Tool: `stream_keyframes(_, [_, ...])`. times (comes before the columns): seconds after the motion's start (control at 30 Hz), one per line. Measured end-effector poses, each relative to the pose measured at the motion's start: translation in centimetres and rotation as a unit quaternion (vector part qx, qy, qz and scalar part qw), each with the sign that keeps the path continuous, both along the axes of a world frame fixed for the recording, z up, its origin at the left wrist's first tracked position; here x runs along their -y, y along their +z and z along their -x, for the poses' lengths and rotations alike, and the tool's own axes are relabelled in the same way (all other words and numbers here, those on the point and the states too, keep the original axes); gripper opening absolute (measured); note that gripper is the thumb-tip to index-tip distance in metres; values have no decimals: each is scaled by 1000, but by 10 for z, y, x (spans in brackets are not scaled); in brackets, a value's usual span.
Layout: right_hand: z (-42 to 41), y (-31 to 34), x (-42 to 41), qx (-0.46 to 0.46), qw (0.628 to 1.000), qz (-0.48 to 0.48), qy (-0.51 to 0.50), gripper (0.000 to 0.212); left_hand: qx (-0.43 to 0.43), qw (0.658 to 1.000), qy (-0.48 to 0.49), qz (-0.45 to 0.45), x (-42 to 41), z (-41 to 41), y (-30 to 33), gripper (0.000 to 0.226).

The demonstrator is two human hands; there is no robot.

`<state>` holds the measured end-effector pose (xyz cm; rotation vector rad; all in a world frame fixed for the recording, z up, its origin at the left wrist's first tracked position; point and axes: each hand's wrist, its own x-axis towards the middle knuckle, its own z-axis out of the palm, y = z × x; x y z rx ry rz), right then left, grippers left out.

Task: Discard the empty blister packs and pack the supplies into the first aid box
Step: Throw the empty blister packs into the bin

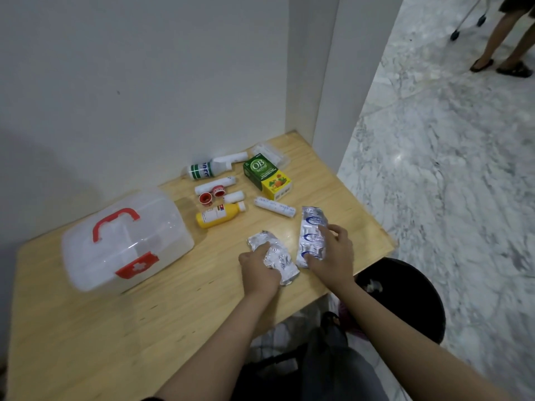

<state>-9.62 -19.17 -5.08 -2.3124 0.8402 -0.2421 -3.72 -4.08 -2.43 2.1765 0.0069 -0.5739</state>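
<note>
Two silver blister packs lie on the wooden table [86,328]. My left hand [259,272] grips the crumpled left blister pack [278,256]. My right hand [333,253] pinches the longer right blister pack [312,231] with blue print. The translucent first aid box [124,241] with red handle and red latch stands shut to the left. Behind lie a yellow bottle [220,214], a green and yellow OB herbal carton [266,176], a white bottle with green label [207,168], red tape rolls [211,195] and bandage rolls [275,206].
A black round bin [405,296] stands on the floor just past the table's right front corner. White walls close the table's back and back right. A clear packet [270,153] lies at the back corner. Another person's legs [506,44] stand far right on the marble floor.
</note>
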Motion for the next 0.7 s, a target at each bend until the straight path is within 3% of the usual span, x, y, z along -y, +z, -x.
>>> stream_keyframes(0.2, [13,5,11,88,992,-88,-22,75,34,996,-77,25,-3,-1,0,67])
stream_keyframes(0.33, [30,10,26,136,973,-165,-89,78,66,986,-141,55,13,-2,12,71])
stream_keyframes(0.47, [60,13,55,179,952,-183,-166,79,76,969,-219,82,54,2,26,71])
stream_keyframes(0.7, [136,-3,112,196,906,-172,-334,76,88,906,-405,82,163,37,24,73])
